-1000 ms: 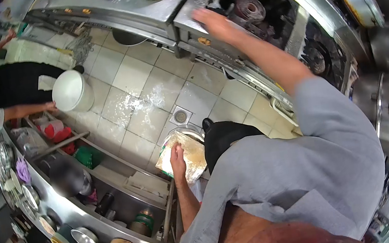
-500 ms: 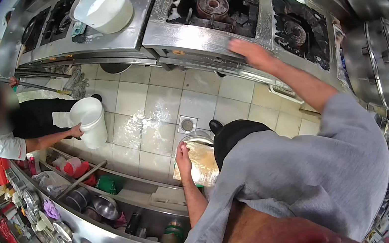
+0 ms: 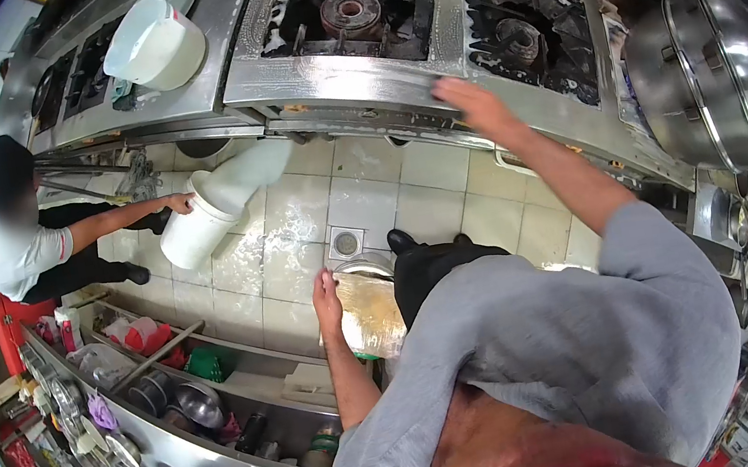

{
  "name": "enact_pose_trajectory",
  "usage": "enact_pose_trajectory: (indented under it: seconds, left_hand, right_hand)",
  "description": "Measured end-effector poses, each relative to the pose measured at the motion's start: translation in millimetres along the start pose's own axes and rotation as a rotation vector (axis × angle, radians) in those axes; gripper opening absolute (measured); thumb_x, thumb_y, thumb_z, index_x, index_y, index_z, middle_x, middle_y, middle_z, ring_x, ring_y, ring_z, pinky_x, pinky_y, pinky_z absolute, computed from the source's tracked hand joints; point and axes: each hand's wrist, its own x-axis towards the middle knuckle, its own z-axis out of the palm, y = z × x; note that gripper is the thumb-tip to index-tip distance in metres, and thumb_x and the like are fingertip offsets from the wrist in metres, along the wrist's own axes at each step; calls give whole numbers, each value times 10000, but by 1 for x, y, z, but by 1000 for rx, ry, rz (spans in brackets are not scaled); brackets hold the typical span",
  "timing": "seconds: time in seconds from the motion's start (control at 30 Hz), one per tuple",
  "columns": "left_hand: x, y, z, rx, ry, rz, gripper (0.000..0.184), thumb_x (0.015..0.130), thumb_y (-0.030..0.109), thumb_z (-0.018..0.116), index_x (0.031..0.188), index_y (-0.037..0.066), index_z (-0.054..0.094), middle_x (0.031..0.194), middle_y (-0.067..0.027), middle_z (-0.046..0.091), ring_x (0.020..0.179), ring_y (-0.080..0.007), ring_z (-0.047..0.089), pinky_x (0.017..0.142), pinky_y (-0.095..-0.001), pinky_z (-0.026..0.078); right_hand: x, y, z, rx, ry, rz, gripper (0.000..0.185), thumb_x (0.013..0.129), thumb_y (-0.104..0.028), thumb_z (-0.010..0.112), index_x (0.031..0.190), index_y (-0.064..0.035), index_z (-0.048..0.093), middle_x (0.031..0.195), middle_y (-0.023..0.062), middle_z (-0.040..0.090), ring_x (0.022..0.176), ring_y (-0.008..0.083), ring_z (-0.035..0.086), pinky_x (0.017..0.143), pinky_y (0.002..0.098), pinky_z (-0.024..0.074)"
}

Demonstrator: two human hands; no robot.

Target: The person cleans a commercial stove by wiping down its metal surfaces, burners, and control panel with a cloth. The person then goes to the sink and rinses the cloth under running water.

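My right hand (image 3: 477, 112) reaches out by the front edge of the steel stove (image 3: 361, 83), fingers extended and slightly blurred, holding nothing visible. Low on the left, my left hand (image 3: 327, 303) has its fingers stretched out, seen edge-on. Just beside it is a brownish bundle (image 3: 371, 311) in clear plastic; whether the hand touches it I cannot tell. Across the floor, a co-worker (image 3: 15, 224) tips a white bucket (image 3: 190, 234), and a sheet of water (image 3: 249, 173) pours out towards the stove's base.
The tiled floor (image 3: 291, 205) is wet around a square drain (image 3: 346, 242). A white tub (image 3: 162, 48) stands on the stove top at left. Large steel pans (image 3: 709, 77) stand at right. A counter with shelves (image 3: 260, 376) holding pots and bowls runs along the lower left.
The co-worker has tilted the white bucket, and water now spills out of it. My view has shifted slightly; both my hands keep much the same pose.
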Motion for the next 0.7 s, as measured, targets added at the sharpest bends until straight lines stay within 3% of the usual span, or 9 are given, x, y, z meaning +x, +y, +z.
enact_pose_trajectory:
  seconds: [0.1,0.2,0.3,0.33,0.37,0.4,0.47,0.63,0.7]
  left_hand:
    - [-48,-42,0,22,72,-94,501,934,378,438,1223,-29,468,1114,-164,566,972,-220,556,840,-328,445]
    - [-102,-51,23,-16,198,-181,542,927,410,436,1251,-25,451,1127,-176,566,923,-225,576,825,-324,445]
    - [-132,-50,63,-52,252,-190,519,926,389,446,1223,-36,473,1106,-161,574,903,-212,579,815,-314,447]
    - [-139,-53,75,-52,249,-180,501,930,374,442,1213,-38,481,1093,-155,578,901,-206,577,811,-311,448]
    - [-143,-55,86,-41,250,-123,485,933,361,442,1205,-38,488,1078,-147,580,897,-200,575,811,-305,447]
    - [-144,-57,96,-28,254,-64,470,936,349,441,1197,-38,494,1063,-140,582,893,-194,573,810,-299,447]
    - [-152,-45,108,18,250,-53,461,937,347,441,1196,-29,500,1047,-129,588,891,-189,571,811,-292,446]
    - [-173,-70,120,-42,243,-169,485,944,372,416,1213,-26,486,1104,-139,580,905,-211,581,811,-311,441]
    - [-192,-112,109,-25,238,-219,490,939,383,422,1210,-19,493,1092,-127,583,889,-201,576,785,-297,440]
  right_hand:
    - [-113,52,-47,-26,-11,134,583,664,121,403,1211,-47,513,1278,130,488,1223,279,425,1048,364,324]
    - [-118,76,-35,-47,-24,91,556,696,113,390,1215,-46,511,1292,129,475,1232,274,415,1049,368,322]
    - [10,52,23,-58,-75,-238,456,783,41,406,1226,-40,479,1293,132,468,1218,291,421,1046,364,316]
    - [58,22,24,120,-131,-137,370,794,-13,436,1160,-22,493,1236,153,497,1168,324,447,1001,383,354]
    - [95,23,57,-71,149,-431,255,787,-57,458,1030,-13,522,1107,162,542,1072,324,499,914,396,411]
    - [127,7,65,-248,-111,-327,186,788,-74,459,950,-17,530,1019,151,555,1001,297,534,850,391,438]
    - [148,-13,82,-236,-54,-220,150,775,-66,459,900,-23,531,971,129,556,971,272,544,815,375,446]
    - [85,6,70,167,162,-274,190,786,-70,455,950,-8,529,976,152,540,987,322,510,856,391,427]
    - [10,35,34,-64,89,-285,423,740,26,455,1155,-43,500,1170,152,513,1148,309,455,967,368,380]
